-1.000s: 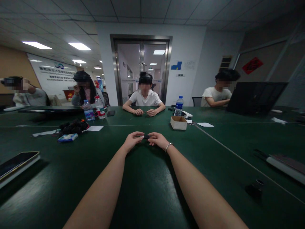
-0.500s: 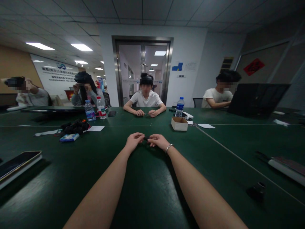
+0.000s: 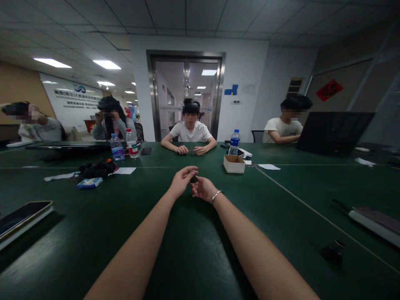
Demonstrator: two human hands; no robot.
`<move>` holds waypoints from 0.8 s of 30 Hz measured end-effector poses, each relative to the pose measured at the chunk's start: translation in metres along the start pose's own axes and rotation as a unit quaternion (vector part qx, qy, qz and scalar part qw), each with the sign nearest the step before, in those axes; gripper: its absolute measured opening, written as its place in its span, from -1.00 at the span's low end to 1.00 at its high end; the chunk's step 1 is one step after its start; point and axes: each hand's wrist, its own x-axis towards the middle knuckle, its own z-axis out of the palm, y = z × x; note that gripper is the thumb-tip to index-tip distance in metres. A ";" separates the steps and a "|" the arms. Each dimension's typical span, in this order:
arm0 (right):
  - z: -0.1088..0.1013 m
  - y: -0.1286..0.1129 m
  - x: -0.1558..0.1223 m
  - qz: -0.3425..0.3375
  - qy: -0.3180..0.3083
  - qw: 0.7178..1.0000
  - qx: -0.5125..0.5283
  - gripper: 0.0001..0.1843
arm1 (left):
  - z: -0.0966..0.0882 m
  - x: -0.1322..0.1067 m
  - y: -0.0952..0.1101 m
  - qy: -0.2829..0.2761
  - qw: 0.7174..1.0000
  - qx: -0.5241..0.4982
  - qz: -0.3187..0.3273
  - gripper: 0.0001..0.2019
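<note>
Where the two hands meet over the middle of the green table (image 3: 187, 258), one small dark object (image 3: 194, 179) sits between the fingertips, its details too small and covered to read.

Left hand (image 3: 182, 182): palm down, thumb and fingers pinching the upper end of the object.
Right hand (image 3: 203, 189): fingers curled, grasping the lower end; silver bracelet (image 3: 216, 196) on the wrist.

Beyond the hands, to the right: one open cardboard box (image 3: 234, 167), with a blue-capped bottle (image 3: 234, 143) upright behind it.
Beyond, to the left: one black tangled bundle (image 3: 97, 168); a blue-and-white packet (image 3: 89, 183) just in front of it; a sheet of white paper (image 3: 124, 171) beside it; a red-capped bottle (image 3: 132, 144), upright.
Near left edge: one phone-like device (image 3: 26, 217), face up.
Near right: one small black piece (image 3: 334, 251), well apart from the hands.
Opposite: a seated person in white (image 3: 190, 131), both forearms on the tabletop.
</note>
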 end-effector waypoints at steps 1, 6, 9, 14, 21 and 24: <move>0.004 0.001 0.000 0.020 -0.002 1.000 0.012 -0.49 | -0.001 0.000 0.001 -0.002 1.000 0.003 -0.008 -0.60; 0.017 0.005 -0.003 0.078 -0.010 0.995 -0.063 -0.44 | -0.035 -0.011 0.004 -0.002 0.994 0.088 -0.070 -0.61; 0.021 0.008 -0.006 0.061 -0.009 0.991 -0.115 -0.53 | -0.080 -0.032 0.010 -0.009 0.976 0.181 -0.117 -0.62; 0.026 0.001 -0.015 0.054 0.012 0.986 -0.157 -0.65 | -0.173 -0.095 0.037 0.108 0.943 0.209 -0.237 -0.49; 0.048 -0.065 -0.075 -0.094 0.010 0.959 -0.268 -0.74 | -0.246 -0.193 0.067 0.165 0.924 0.103 -0.330 -0.56; 0.061 -0.096 -0.128 -0.204 0.065 0.910 -0.355 -0.69 | -0.245 -0.219 0.081 0.197 0.885 0.168 -0.387 -0.44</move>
